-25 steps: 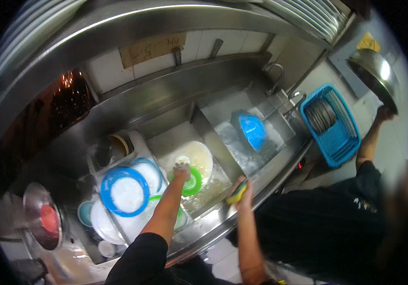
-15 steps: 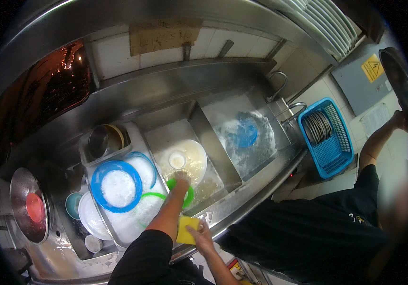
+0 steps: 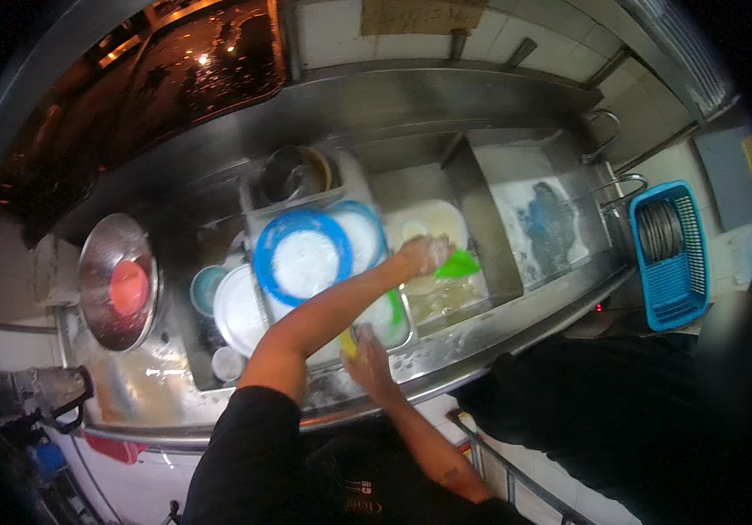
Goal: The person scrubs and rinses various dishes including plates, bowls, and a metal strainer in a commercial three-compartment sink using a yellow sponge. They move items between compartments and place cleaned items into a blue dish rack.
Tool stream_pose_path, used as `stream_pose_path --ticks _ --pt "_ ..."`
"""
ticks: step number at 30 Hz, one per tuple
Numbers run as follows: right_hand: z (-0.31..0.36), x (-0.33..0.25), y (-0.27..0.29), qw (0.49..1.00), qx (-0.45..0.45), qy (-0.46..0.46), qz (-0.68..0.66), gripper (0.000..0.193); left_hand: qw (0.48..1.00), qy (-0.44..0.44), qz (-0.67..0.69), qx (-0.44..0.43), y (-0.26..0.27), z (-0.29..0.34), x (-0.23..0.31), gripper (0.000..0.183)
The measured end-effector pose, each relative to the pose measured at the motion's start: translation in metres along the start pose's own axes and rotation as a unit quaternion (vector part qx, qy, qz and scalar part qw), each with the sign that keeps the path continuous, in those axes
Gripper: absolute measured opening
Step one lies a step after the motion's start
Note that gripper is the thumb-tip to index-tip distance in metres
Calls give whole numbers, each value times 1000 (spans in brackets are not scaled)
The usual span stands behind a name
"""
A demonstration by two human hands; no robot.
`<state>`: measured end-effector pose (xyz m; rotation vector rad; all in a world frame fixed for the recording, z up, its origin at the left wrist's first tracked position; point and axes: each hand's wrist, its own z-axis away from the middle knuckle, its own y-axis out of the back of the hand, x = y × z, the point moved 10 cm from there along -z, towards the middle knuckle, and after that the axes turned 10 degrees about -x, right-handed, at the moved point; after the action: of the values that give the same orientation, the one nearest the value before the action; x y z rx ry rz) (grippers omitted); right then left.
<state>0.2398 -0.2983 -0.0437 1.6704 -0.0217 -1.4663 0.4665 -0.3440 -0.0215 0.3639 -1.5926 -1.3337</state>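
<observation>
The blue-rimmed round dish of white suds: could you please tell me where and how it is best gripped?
Probably pinch the left stretch of the dish's broad blue rim, coming from the left: that side looks open, while a lighter blue dish sits close on its right and the left forearm passes in front of its lower-right edge.

Left forearm (image 3: 339,306) (bare) blocks right hand (image 3: 368,360) ahead.

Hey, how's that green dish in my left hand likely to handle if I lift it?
The green dish is probably slippery, since your left hand looks sudsy. It's likely light too, as one hand seems to hold it tilted.
</observation>
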Motion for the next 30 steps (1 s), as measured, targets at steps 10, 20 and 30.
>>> stream_pose_path --ticks 10,20,30 --pt "-59 47 -36 930 -238 -48 274 56 803 367 331 334 68 392 -64 50" --pt "-52 -42 -83 932 -254 200 166 37 591 402 631 302 1 412 -24 46" --pt "-40 -133 -35 931 -294 209 60 41 589 276 663 370 -25 403 -67 47"
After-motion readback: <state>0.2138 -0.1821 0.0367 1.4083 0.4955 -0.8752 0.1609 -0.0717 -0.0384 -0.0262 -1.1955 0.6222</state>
